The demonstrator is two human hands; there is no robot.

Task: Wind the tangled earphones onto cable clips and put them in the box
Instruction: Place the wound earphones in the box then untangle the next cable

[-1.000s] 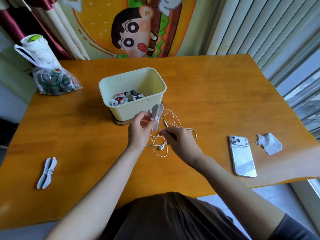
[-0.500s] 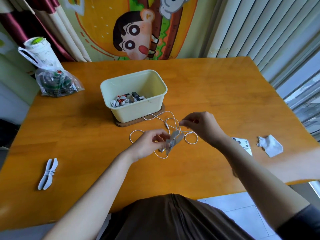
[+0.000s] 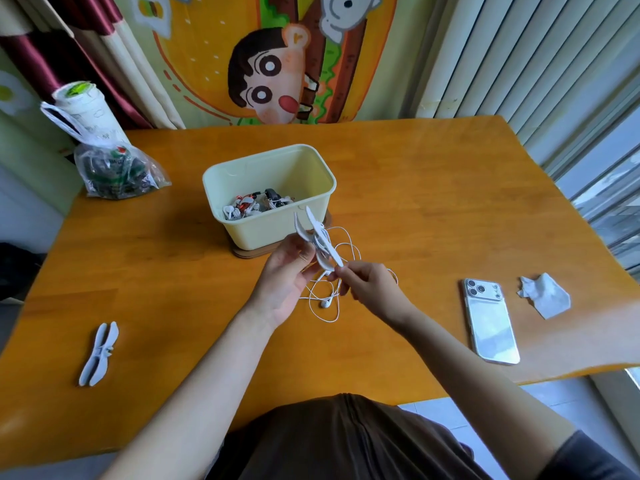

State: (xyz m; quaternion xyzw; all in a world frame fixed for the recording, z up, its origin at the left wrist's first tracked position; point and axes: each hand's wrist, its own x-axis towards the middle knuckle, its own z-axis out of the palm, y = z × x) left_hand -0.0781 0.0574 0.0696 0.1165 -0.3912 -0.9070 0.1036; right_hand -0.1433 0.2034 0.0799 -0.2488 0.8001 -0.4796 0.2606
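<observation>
Gripping a white X-shaped plastic cable clip (image 3: 317, 242) in the left hand (image 3: 284, 275), pinching thin white wired earphones (image 3: 325, 304) with the right hand (image 3: 367, 285), near the cream plastic box (image 3: 270, 233).

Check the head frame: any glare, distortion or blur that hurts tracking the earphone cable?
Head view: wide lens bows the table edges; daylight glares off the phone; the earphones read sharp against the orange wood; the clip held by the left hand loses contrast where it overlaps the pale box; the right hand shows no motion blur.
</observation>
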